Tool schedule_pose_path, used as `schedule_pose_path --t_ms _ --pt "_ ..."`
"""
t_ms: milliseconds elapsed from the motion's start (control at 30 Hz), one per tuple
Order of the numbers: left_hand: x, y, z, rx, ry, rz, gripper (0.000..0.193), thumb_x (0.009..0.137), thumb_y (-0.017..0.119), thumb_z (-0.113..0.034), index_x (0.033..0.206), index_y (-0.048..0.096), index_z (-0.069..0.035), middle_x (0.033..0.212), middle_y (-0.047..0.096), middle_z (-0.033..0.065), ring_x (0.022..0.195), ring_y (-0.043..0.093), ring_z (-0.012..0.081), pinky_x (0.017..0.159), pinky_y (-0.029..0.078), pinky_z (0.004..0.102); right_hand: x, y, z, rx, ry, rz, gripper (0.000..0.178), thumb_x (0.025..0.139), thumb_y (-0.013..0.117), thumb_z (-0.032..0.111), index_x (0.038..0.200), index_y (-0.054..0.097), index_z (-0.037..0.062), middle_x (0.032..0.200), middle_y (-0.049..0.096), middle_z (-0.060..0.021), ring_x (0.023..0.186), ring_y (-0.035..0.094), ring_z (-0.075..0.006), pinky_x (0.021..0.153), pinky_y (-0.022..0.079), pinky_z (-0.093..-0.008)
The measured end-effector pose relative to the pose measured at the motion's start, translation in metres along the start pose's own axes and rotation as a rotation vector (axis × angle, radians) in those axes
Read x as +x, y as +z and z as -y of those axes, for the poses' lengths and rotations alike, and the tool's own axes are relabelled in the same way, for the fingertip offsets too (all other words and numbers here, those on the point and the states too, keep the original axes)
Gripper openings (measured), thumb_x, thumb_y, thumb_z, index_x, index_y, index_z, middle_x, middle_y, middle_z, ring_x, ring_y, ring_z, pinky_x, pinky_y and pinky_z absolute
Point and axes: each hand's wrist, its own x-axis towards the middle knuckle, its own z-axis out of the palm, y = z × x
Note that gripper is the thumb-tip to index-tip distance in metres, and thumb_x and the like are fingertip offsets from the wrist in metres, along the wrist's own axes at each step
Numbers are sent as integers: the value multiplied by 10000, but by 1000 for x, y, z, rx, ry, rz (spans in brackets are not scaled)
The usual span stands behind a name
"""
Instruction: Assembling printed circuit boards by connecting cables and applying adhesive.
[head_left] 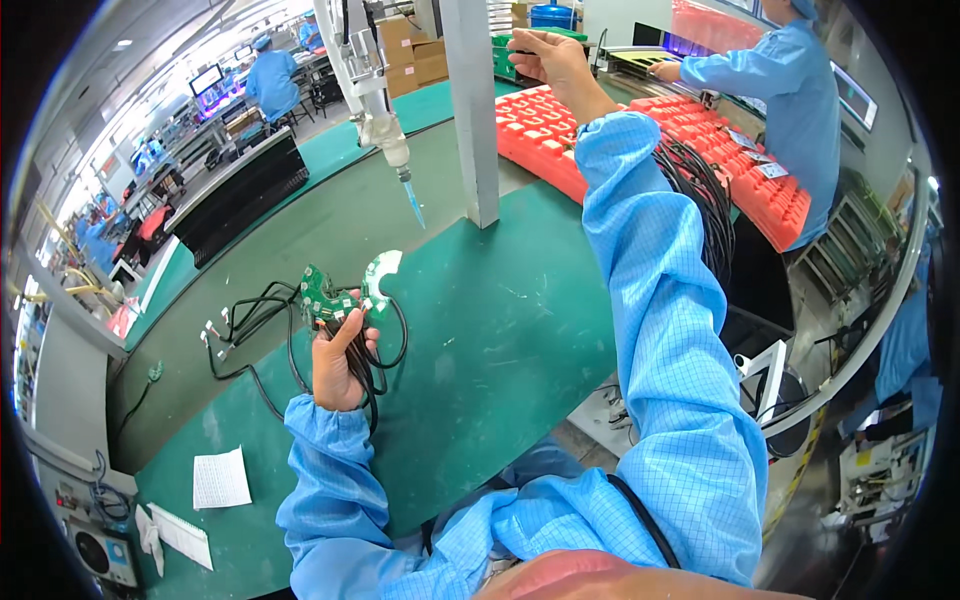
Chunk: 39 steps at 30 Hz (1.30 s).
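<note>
My left hand is closed around a bunch of green circuit boards with black cables, held above the green table. One board in the bunch is curved and shows a pale face. The cables hang past my wrist and spread to the left, ending in small white connectors. My right arm stretches far forward, and my right hand is raised over the red trays with its fingers apart; nothing can be made out in it.
A dispenser with a blue needle tip hangs above the table, left of a grey post. Black cables drape over the red trays, where a co-worker in blue stands. Paper sheets lie at the table's left.
</note>
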Motion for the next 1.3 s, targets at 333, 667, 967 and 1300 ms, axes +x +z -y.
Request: schedule_pose_path --t_ms 333,667,967,1300 --pt "-3 -5 2 -49 6 26 444 858 626 -30 1279 493 -79 1025 590 5 752 578 115 646 500 207 0 -4 -3 -7 -63 85 321 845 699 252 1066 631 28 979 671 -82 779 656 -135 662 553 -236" --pt "2 -12 4 -80 22 16 417 879 602 -25 1277 490 -81 1030 581 6 743 576 113 628 510 203 9 -2 6 236 -202 27 597 767 741 65 1268 422 7 828 605 -49 606 565 -101 509 454 -234" --pt "7 -17 7 -86 25 -10 405 882 596 -26 1269 492 -77 1012 588 11 731 588 116 614 514 212 31 -9 -11 307 -228 -43 762 750 737 15 1365 286 24 920 634 -128 716 645 -177 589 542 -295" --pt "9 -14 7 -116 34 -39 429 849 636 -16 1249 489 -66 990 601 34 727 593 133 614 509 220 24 -15 -8 480 -293 -114 515 793 660 -20 1233 395 19 1015 599 -98 814 621 -148 707 540 -262"
